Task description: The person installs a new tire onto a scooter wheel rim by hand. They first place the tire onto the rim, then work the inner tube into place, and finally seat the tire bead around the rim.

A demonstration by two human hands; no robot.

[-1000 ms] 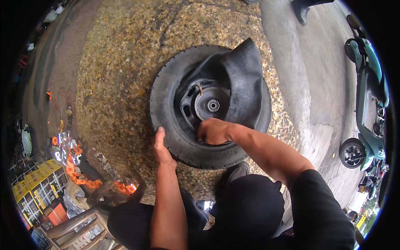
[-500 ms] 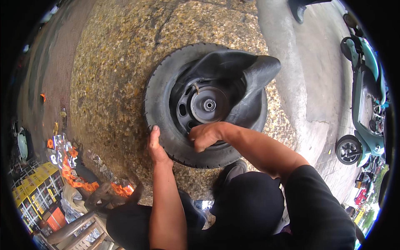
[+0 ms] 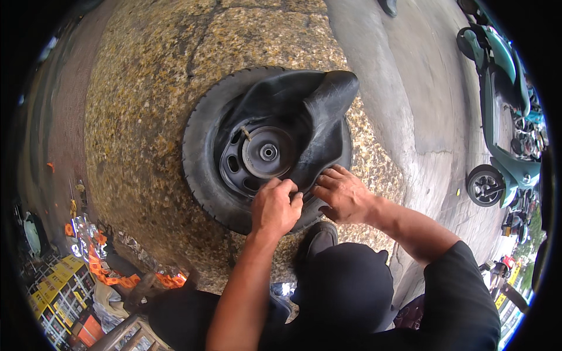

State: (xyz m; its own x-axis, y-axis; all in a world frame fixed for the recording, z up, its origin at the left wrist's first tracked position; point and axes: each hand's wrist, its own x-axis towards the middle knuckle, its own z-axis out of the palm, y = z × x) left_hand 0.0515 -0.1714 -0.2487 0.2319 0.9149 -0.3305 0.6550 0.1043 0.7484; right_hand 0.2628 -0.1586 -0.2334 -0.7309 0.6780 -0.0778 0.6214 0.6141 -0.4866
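A black scooter tyre (image 3: pixel 202 158) lies flat on its side around a dark metal wheel rim (image 3: pixel 235 164). A slack black inner tube (image 3: pixel 325 111) bulges out over the far and right parts of it, and its brass valve stem (image 3: pixel 246 133) shows beside the hub. My left hand (image 3: pixel 275 206) is closed at the near side, fingers curled where the tube goes down between tyre and rim. Just to its right, my right hand (image 3: pixel 344 193) bends its fingers over the tube's lower edge, thumb apart on the tyre side. The fingertips are partly hidden.
Rough pebbled concrete (image 3: pixel 140 134) lies under the wheel. My shoe (image 3: pixel 322 237) stands close to the tyre's near edge. Parked green scooters (image 3: pixel 497 128) line the right. Yellow boxes (image 3: pixel 55 286), orange wrappers (image 3: pixel 111 275) and a wooden stool (image 3: pixel 132 336) are at lower left.
My left hand has moved from the tyre's outer left side to the near inner edge. My right hand has moved right from inside the rim onto the tube. The view has shifted.
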